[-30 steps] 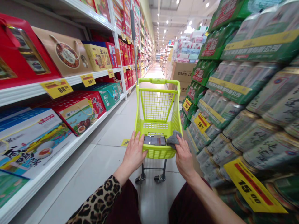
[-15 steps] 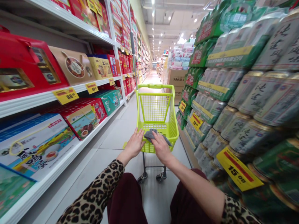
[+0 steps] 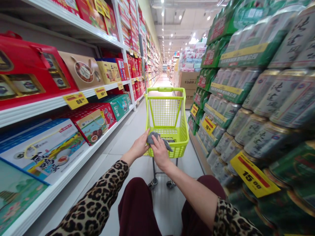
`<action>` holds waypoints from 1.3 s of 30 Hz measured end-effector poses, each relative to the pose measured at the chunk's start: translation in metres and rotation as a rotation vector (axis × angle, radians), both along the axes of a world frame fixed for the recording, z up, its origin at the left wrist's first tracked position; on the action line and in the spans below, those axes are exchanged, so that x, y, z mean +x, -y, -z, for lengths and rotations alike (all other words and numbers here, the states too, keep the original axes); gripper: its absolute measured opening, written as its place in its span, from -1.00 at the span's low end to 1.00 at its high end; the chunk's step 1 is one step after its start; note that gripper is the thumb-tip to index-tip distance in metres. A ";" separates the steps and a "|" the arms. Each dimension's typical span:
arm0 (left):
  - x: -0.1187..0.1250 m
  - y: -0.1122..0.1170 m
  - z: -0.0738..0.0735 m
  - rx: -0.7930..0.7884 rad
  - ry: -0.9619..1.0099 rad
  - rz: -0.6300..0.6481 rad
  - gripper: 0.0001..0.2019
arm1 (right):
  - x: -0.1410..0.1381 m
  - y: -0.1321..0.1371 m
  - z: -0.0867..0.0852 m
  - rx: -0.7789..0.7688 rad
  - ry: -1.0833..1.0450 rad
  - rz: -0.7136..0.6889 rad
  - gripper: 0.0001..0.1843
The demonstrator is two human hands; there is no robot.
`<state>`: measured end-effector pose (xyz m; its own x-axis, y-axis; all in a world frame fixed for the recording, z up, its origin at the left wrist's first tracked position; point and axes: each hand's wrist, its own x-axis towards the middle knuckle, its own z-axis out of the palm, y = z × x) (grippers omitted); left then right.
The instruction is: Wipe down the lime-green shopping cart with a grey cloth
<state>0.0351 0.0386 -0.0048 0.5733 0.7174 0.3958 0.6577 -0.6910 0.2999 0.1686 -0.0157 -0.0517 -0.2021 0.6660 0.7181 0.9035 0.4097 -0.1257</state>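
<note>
A lime-green shopping cart (image 3: 182, 127) stands right in front of me, its wire basket facing up. My right hand (image 3: 159, 151) presses a grey cloth (image 3: 154, 134) against the near left corner of the cart's rim, its fingers curled over the cloth. One end of the cloth trails to the right along the rim. My left hand (image 3: 139, 144) grips the cart's left side at that same corner, just left of the cloth; its fingertips are partly hidden.
At left, a white shelf (image 3: 108, 84) carries boxed gifts, among them a red box (image 3: 27, 70) and a white-and-blue box (image 3: 49, 150). Stacked beer cans (image 3: 267, 137) rise close on the right. Cardboard cartons (image 3: 188, 82) stand beyond the cart in the aisle.
My right hand has slid the cloth leftward along the rim to the corner. My left hand has shifted slightly left and up, its fingers now less spread.
</note>
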 end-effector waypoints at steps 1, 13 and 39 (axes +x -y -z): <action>-0.002 0.000 -0.002 -0.008 -0.011 0.008 -0.24 | 0.002 0.000 0.000 -0.003 0.018 -0.017 -0.64; 0.002 0.003 -0.011 0.007 -0.114 -0.133 -0.28 | 0.049 0.021 0.002 -0.029 -0.019 0.089 -0.56; -0.010 0.011 0.031 0.084 -0.114 -0.030 -0.27 | 0.029 0.009 0.013 0.086 0.098 -0.074 -0.65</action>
<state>0.0251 0.0279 -0.0358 0.5969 0.7019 0.3887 0.7047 -0.6902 0.1643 0.1976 -0.0250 -0.0648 -0.3202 0.5834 0.7464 0.8766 0.4813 -0.0002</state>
